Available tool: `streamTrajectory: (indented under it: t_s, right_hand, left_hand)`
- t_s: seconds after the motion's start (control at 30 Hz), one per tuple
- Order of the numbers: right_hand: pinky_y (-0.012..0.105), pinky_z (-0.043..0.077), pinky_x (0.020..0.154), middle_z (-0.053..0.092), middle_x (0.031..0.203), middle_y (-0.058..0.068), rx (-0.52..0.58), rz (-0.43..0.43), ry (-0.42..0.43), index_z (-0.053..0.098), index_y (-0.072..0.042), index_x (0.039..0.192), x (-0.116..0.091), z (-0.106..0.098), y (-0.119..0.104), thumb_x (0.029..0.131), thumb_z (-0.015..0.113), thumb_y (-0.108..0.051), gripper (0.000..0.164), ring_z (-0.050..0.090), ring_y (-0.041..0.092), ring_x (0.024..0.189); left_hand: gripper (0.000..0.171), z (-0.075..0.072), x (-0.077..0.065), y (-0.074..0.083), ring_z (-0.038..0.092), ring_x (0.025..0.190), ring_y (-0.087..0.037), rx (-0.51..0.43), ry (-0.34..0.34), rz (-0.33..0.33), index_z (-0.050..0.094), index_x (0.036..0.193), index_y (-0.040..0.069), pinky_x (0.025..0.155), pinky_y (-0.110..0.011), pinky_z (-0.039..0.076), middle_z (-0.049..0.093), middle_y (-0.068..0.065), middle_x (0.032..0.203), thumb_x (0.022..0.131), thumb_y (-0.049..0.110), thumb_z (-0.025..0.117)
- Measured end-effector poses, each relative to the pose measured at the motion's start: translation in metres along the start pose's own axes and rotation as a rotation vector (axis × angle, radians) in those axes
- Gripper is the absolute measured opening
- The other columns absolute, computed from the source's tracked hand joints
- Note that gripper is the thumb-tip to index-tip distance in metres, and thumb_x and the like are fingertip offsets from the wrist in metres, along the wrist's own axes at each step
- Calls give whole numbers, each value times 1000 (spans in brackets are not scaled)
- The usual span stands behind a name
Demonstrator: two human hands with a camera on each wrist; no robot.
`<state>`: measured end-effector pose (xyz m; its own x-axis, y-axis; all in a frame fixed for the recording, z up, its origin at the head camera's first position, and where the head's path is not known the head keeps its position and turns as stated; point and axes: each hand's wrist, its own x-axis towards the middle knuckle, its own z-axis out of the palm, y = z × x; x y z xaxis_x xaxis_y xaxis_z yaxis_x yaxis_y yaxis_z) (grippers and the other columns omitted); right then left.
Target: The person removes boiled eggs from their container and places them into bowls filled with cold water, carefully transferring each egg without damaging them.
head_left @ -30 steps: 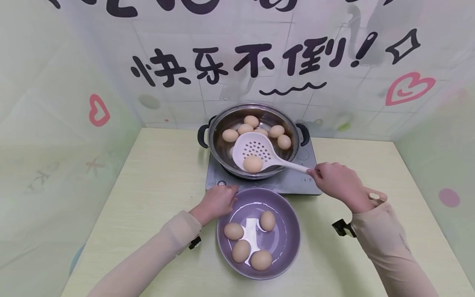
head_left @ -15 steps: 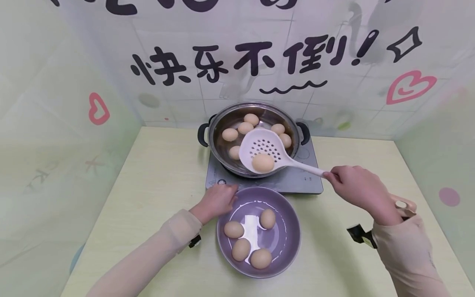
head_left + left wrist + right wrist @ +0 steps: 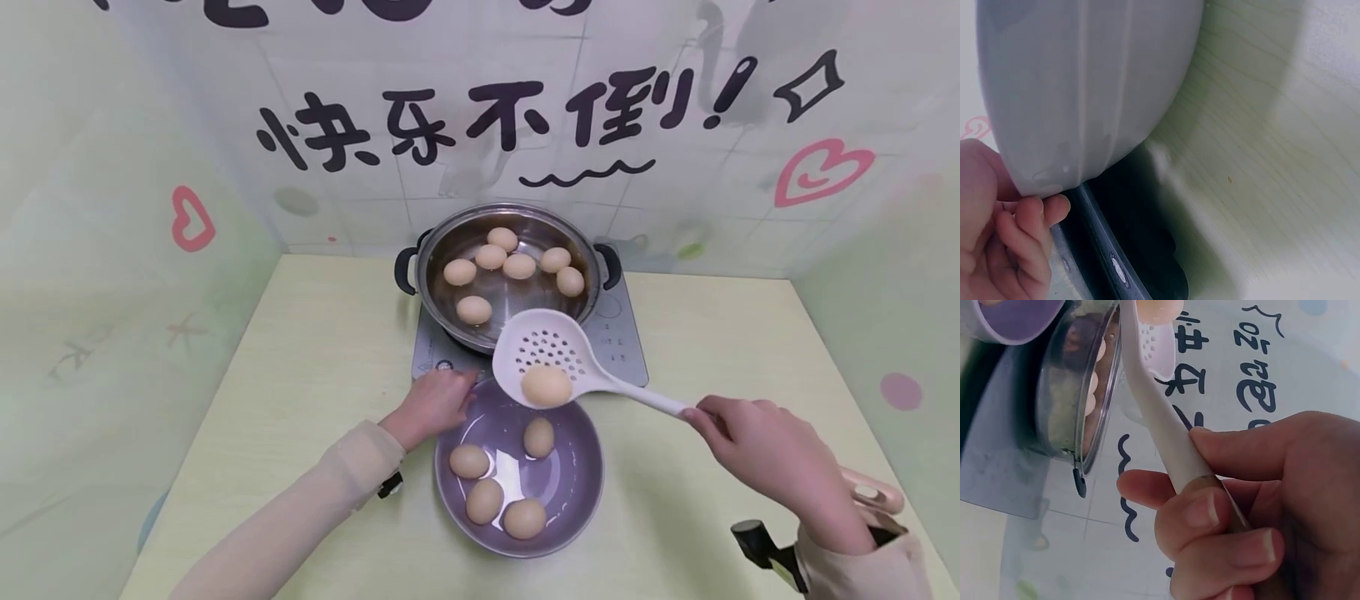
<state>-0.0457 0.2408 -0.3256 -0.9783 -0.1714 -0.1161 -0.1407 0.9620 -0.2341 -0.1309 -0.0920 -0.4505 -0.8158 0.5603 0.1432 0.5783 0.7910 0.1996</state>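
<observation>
Your right hand (image 3: 772, 454) is gripping the white spoon (image 3: 558, 367), holding one egg (image 3: 546, 385) over the purple bowl (image 3: 581, 492). Your left hand (image 3: 431, 404) is touching the bowl's rim, fingers maybe curled.

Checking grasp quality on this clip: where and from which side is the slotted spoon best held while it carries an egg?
By the far end of its handle, from the right, as the right hand does: the handle angles that way, keeping the egg cradled over the bowl.

1. Setting: small cooking station, a mock-up kitchen corner.
2. Evidence: steel pot (image 3: 508, 275) of eggs on an induction cooktop (image 3: 622, 342), pale wooden table (image 3: 315, 350).
3. Backdrop: tile-print wall sheet (image 3: 465, 125) with hearts and Chinese lettering.
</observation>
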Motion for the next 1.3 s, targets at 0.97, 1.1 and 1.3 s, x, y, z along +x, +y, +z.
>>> streamTrajectory:
  t_s: [0.97,1.1,1.3]
  right_hand:
    - [27,26,44,36,52,-8,56,77,-110,53,-24,71,-21,55,9,90,51,-38,24,32,8,47]
    - [28,26,43,37,52,-8,48,74,-104,53,-24,70,-20,56,10,90,52,-35,23,33,8,47]
    - [28,27,42,40,54,-9,47,76,-77,62,-23,80,-22,56,10,89,55,-31,14,35,9,49]
  left_hand:
    - [15,-3,-1,-1,56,55,-27,-4,-18,4,53,75,8,48,-38,44,55,-5,59,77,11,67]
    - [14,-3,-1,0,55,54,-26,-10,-22,2,53,75,8,48,-37,43,55,-4,59,77,11,67]
    - [14,-3,-1,1,55,53,-25,-7,-27,3,53,76,8,47,-36,43,55,-3,59,78,11,66]
